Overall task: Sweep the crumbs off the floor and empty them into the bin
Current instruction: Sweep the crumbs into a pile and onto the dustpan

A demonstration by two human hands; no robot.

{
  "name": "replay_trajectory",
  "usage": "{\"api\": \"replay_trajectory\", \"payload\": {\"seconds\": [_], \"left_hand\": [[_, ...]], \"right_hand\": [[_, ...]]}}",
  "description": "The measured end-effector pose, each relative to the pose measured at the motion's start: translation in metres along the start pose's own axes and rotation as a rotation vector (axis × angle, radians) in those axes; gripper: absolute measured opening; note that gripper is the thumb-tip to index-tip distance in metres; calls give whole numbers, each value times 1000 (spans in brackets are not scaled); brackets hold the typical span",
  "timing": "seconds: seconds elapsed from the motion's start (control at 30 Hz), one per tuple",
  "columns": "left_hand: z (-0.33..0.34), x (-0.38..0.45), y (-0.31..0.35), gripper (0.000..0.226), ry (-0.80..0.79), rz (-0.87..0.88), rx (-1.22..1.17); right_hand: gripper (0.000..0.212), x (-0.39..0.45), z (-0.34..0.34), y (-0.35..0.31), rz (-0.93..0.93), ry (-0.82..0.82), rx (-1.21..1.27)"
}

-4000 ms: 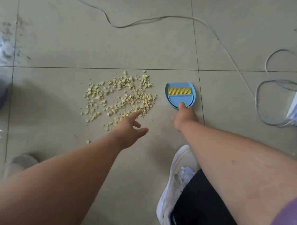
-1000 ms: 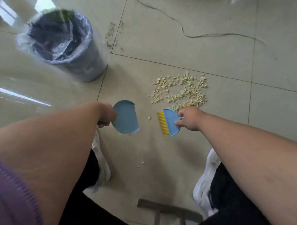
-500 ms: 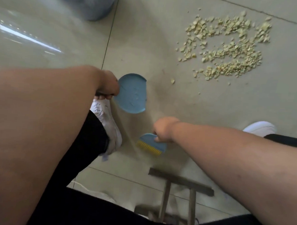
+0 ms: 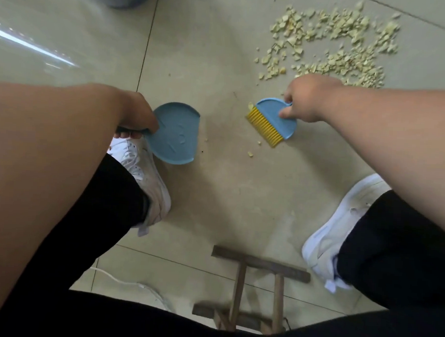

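Getting ready to sweep, the right hand [image 4: 302, 100] pinches the little brush [image 4: 274, 123] near the crumbs [image 4: 331, 45] far right, the left hand [image 4: 139, 116] grips the dustpan [image 4: 175, 133], and next they must meet by the pile.

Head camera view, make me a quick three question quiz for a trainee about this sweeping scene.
1. True or false: the left hand holds the blue dustpan.
2. Which hand holds the yellow-bristled brush? A) left B) right C) neither
3. Fill in: the main pile of crumbs lies on the floor beyond the ____ hand.

Key: 1 true; 2 B; 3 right.
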State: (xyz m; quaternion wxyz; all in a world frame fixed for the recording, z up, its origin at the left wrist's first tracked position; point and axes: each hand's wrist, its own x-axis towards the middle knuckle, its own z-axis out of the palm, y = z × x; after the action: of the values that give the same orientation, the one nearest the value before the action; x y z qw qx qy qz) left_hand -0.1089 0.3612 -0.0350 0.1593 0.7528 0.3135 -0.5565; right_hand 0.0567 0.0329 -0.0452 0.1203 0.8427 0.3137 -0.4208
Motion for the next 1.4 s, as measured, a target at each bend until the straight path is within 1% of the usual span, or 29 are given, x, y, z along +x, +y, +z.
{"api": "replay_trajectory", "payload": {"seconds": [0.1,0.17,0.23,0.3,0.4,0.5,0.57,0.67,0.83,0.9,0.97,1.03,1.1,1.2,1.27,1.33,1.4], "left_hand": [[-1,-3,-2,23,9,-17,-27],[-3,-4,-3,21,15,-24,-86],[-6,-4,-3,20,16,-20,-109],[-7,-6,-4,22,9,-14,-82],[-5,-10,-6,23,-16,-30,-56],[-2,-10,-5,20,-26,-44,-82],[-3,-10,-7,17,-6,-28,-92],[-7,-11,-14,17,9,-14,-90],[-9,-18,-17,22,22,8,-88],[-10,-20,-19,24,34,13,-74],[-12,-20,-22,22,30,7,-77],[-14,-22,-23,20,17,-8,-114],[-17,-25,-23,22,20,-21,-149],[-23,-27,-23,25,50,-17,-183],[-24,-27,-27,26,50,-17,-186],[-24,-28,-31,22,34,-19,-186],[-23,-29,-35,19,24,-16,-170]], "right_hand": [[38,-7,-3,-1,28,23,-15],[39,-13,-7,-15,11,26,-16],[40,-18,-11,-37,-36,22,-12],[39,-26,-6,-63,-100,-16,-16],[36,-40,22,-97,-189,-36,-65],[34,-49,48,-112,-263,-18,-116],[34,-47,51,-106,-214,-14,-89],[33,-41,39,-82,-61,23,-27],[28,-33,7,-37,153,109,-63],[27,-31,-3,-31,186,124,-72],[26,-32,-10,-37,179,138,-76],[27,-36,-12,-55,150,141,-41],[27,-44,-3,-81,107,116,26],[37,-51,29,-132,10,48,123],[40,-54,48,-168,-45,-7,173],[38,-51,59,-191,-33,-29,207],[36,-44,61,-196,18,-11,205]]}}
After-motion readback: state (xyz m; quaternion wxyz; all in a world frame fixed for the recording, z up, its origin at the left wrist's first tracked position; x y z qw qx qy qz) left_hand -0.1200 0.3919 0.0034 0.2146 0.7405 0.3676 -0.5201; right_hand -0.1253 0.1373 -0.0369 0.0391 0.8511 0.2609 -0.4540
